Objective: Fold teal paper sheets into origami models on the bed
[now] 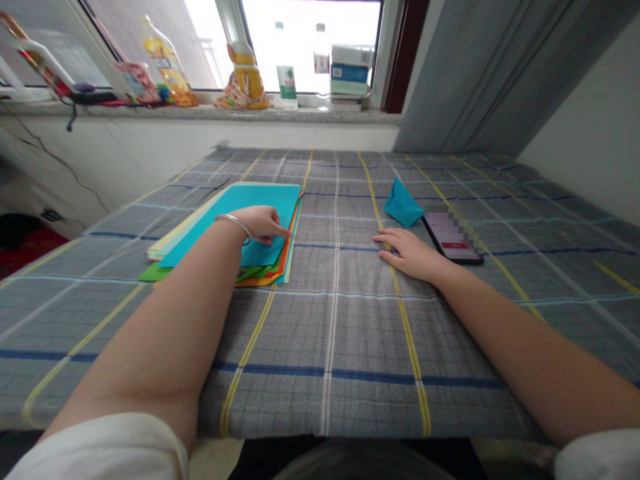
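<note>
**Left Grip (259, 225) Over Blue Sheet (265, 200), Right Grip (407, 252) at Rest**

Head view: Half curled, index finger extended, the left grip is at the blue sheet topping a paper stack (287, 263), nothing visibly pinched. The right grip lies released on the worktop (350, 333), 1 folded blue paper (403, 205) just beyond it, 1 phone (453, 240) just to its right. The step appears to be singling out a sheet; lifting it would call for fingertips under 1 layer's edge.

Just right of the right hand (413, 256) a phone (447, 235) lies on the plaid cloth (360, 333), and well beyond the left hand (263, 225) a sill (165, 115) bears a pink packet (138, 81), bottles (247, 75) and stacked boxes (349, 73) before a window (295, 10), with a grey curtain (475, 73) hanging beyond the right hand.
</note>
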Demonstrator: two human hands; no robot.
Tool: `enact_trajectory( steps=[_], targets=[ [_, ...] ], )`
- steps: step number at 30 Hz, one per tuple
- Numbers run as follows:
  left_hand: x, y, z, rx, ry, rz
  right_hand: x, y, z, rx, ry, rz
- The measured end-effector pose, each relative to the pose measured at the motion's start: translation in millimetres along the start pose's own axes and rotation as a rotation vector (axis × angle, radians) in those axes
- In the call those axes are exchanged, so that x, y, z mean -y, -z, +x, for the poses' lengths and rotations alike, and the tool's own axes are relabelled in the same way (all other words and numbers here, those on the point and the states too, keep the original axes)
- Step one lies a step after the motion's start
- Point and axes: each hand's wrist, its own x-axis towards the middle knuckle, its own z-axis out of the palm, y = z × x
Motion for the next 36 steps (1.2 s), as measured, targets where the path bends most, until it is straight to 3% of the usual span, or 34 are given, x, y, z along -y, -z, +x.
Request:
enact_trajectory(
  steps=[3, 9, 13, 17, 22, 26, 30, 36],
  targets=[
    [-3, -2.0, 0, 0.001, -0.015, 0.101, -1, -1, 0, 0.004, -0.002, -0.006],
    [3, 1.6, 2, 0.02, -0.008, 0.033, -1, 0, 0, 0.004, -0.012, 0.011],
    [3, 7.8, -3, 0.013, 0.006, 0.143, 0, 1, 0, 0.01, -0.011, 0.011],
    [-5, 13.1, -15, -0.095, -0.016, 0.292, 0, 0, 0, 0.017, -0.006, 0.008],
    [-25, 13.2, -29, -0.226, -0.147, 0.167, -1, 0, 1, 0.001, -0.008, 0.036],
    [-48, -3.3, -38, -0.208, -0.249, 0.07, 3, 2, 2, -0.019, -0.009, 0.073],
    [-70, -33.9, -42, -0.141, -0.366, 0.017, 13, 7, 1, -0.048, -0.05, 0.142],
    [-94, -72.6, -52, -0.189, -0.488, 0.0, 36, 14, 0, -0.095, -0.061, 0.186]
  ],
)
